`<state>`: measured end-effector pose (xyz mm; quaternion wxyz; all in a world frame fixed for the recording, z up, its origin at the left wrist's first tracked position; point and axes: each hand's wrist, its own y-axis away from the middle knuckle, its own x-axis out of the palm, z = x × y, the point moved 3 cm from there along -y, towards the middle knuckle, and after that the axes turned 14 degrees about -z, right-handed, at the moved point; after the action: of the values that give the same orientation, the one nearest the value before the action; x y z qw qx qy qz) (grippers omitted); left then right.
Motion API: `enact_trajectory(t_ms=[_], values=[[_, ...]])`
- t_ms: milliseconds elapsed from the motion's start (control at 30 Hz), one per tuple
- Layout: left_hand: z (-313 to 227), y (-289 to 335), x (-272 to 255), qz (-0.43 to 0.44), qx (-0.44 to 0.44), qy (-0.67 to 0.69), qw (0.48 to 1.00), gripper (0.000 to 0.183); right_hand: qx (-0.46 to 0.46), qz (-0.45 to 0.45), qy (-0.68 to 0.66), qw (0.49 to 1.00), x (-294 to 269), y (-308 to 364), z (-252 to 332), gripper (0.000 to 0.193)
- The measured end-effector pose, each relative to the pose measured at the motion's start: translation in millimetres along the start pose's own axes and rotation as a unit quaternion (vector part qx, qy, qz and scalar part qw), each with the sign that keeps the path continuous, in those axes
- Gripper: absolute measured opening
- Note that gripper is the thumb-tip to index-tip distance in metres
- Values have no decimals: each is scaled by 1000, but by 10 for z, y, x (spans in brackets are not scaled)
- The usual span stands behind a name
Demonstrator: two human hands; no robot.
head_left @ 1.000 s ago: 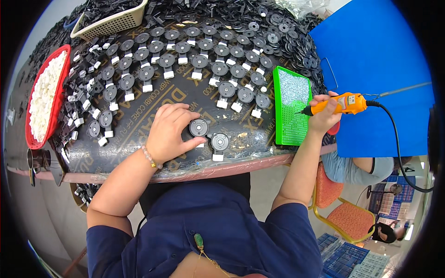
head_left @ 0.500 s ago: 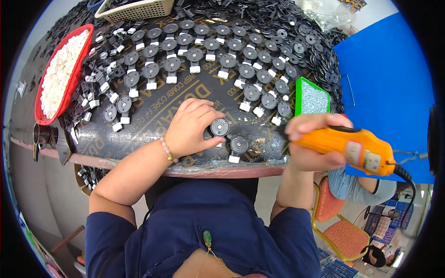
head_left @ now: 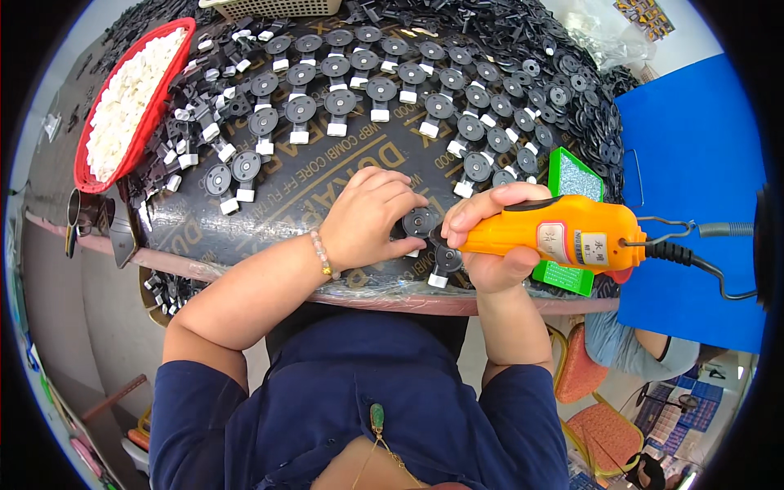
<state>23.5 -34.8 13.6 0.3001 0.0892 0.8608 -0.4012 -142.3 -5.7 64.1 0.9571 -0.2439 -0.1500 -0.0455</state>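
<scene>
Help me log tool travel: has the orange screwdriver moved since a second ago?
Yes: the screwdriver went leftward, from pointing at the green tray to the discs by the left hand.

We see an orange screwdriver [head_left: 563, 233] with a black cord [head_left: 710, 272], black discs [head_left: 420, 220] with white blocks [head_left: 336, 129], and a black tabletop [head_left: 245, 251] patterned with tan lettering [head_left: 327, 178], pink at its near edge [head_left: 392, 305]. At left we have a red basket [head_left: 168, 94] of white pieces [head_left: 131, 106]; at right, a green tray [head_left: 556, 169] and blue panel [head_left: 694, 163].

Beige basket [head_left: 278, 9]: beyond left hand [head_left: 367, 219], top cut off.
Lower disc [head_left: 446, 260]: partly hidden by right hand [head_left: 490, 268].
</scene>
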Motion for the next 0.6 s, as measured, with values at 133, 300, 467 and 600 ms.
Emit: enact_trajectory(t_ms=[133,300,467,600], values=[[7,6,9,-1,-1,0,1000,48,0,-11,10,1000,14,-3,9,68],[6,2,8,1,-4,3,1000,48,-7,-4,8,1000,3,17,2,69],[6,8,1,6,-10,9,1000,46,2,-11,4,1000,8,47,5,71],[7,5,4,5,-9,9,1000,46,-2,-11,5,1000,-4,39,2,71]])
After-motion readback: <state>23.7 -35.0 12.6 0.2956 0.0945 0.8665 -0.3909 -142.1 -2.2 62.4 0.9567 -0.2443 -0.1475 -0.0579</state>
